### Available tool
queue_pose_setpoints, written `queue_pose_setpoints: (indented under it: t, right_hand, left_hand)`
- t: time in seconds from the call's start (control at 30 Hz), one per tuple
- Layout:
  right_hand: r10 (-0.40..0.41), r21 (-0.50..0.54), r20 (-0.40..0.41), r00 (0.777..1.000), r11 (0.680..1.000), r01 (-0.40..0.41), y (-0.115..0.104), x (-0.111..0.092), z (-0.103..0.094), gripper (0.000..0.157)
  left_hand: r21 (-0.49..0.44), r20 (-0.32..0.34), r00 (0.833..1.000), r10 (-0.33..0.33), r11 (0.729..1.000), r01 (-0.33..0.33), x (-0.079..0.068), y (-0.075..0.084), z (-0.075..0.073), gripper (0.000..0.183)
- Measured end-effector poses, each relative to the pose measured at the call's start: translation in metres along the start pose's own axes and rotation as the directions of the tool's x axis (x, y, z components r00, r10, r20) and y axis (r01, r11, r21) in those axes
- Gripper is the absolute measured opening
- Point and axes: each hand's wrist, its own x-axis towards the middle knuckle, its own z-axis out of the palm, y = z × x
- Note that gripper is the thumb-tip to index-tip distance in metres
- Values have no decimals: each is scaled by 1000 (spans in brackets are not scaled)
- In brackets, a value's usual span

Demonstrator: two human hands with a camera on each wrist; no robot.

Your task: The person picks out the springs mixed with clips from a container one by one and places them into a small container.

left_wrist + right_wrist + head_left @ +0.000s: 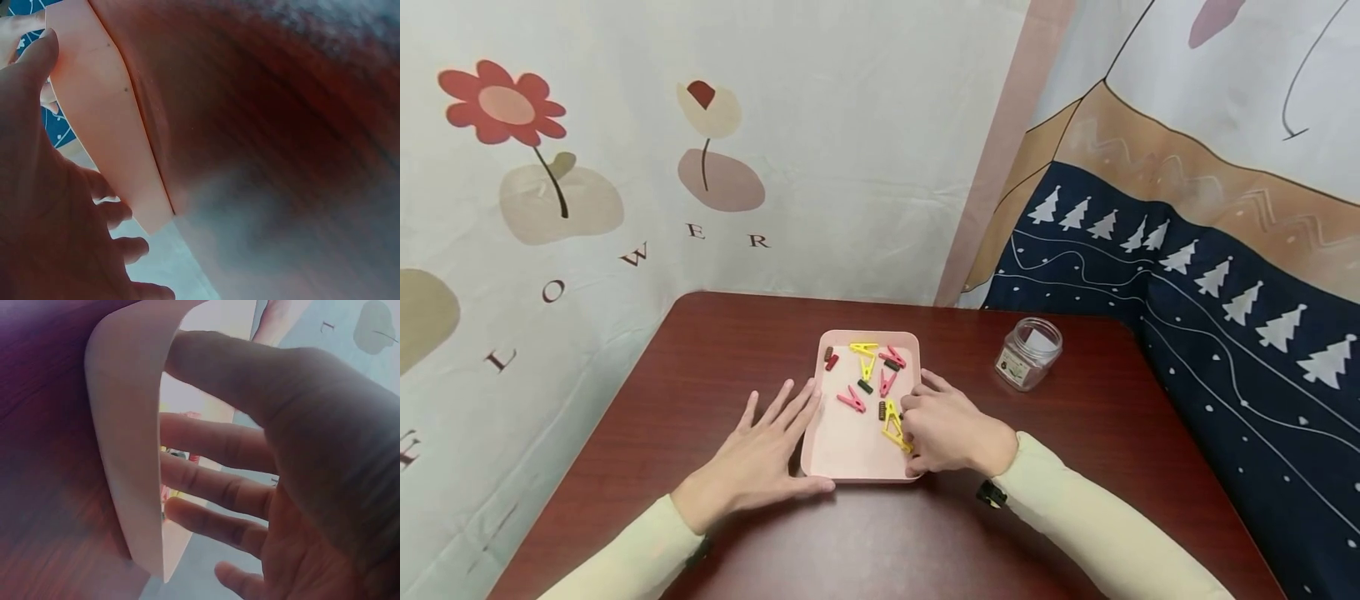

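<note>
A pink tray (842,450) holds yellow clothespins (867,368), pink clothespins (852,399) and several small brown, red and dark green pieces (865,387). Along the tray's left side lies my left hand (760,462), fingers spread, thumb at the near-left corner; the left wrist view shows the thumb (40,53) against the tray wall (103,119). My right hand (955,429) reaches over the right rim, beside a yellow clothespin (895,439). In the right wrist view its thumb (219,369) and fingers (215,440) are apart, their tips partly hidden by the wall.
A clear glass jar (1028,354) with a label stands on the brown table (745,350), to the right of the tray. Behind the table hangs a printed cloth (850,167) with flowers, and a dark blue one with trees (1150,275) is at the right.
</note>
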Motion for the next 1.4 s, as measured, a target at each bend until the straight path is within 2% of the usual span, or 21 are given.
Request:
queue_pose_setpoints:
  t: [0.33,0.6,0.97,1.2,1.4]
  right_hand:
    - [35,-38,55,998,999,-33,-7,7,-3,47]
    - [75,-86,107,991,994,-66,-14,14,1,39]
    - [77,-106,141,987,992,-63,-16,18,1,35]
    - [63,-103,126,990,993,-50,-14,16,0,32]
    - [47,-94,59,997,995,-41,-8,12,2,28]
  left_hand:
    - [-38,15,1000,-16,999,16,1,1,0,132]
    - [-48,15,1000,-21,999,22,1,1,0,131]
    - [-53,11,1000,-18,998,18,2,0,1,131]
    - [-53,17,1000,-22,998,23,2,-1,1,129]
    - [-55,29,999,-30,998,31,3,-1,0,125]
